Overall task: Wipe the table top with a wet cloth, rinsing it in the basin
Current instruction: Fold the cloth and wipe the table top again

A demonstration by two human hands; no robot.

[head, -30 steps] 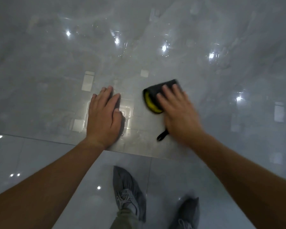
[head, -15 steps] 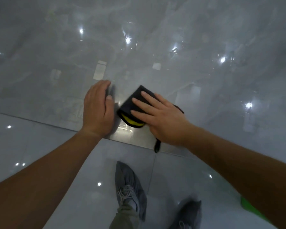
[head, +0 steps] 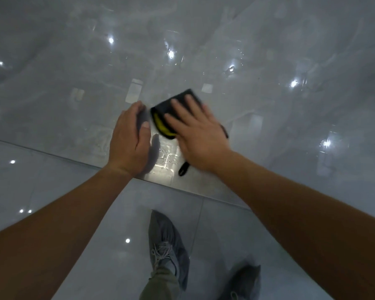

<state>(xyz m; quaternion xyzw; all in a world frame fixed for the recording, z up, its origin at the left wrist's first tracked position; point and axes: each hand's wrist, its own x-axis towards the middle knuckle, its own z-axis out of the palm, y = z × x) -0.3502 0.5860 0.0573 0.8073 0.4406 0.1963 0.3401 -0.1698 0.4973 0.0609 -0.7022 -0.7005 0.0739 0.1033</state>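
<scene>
The left hand (head: pixel 129 139) rests flat on the glossy grey table top (head: pixel 268 109) near its front edge, fingers together. Just beside it lies the folded dark cloth (head: pixel 163 106), yellow inside, pressed down under the right hand (head: pixel 198 136), whose fingers are straight and spread.

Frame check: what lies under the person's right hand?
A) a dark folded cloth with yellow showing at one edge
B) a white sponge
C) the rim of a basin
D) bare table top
A: the right hand presses with straight fingers on the dark cloth, yellow showing at its near left edge, while the left hand rests on the table top beside it.
</scene>
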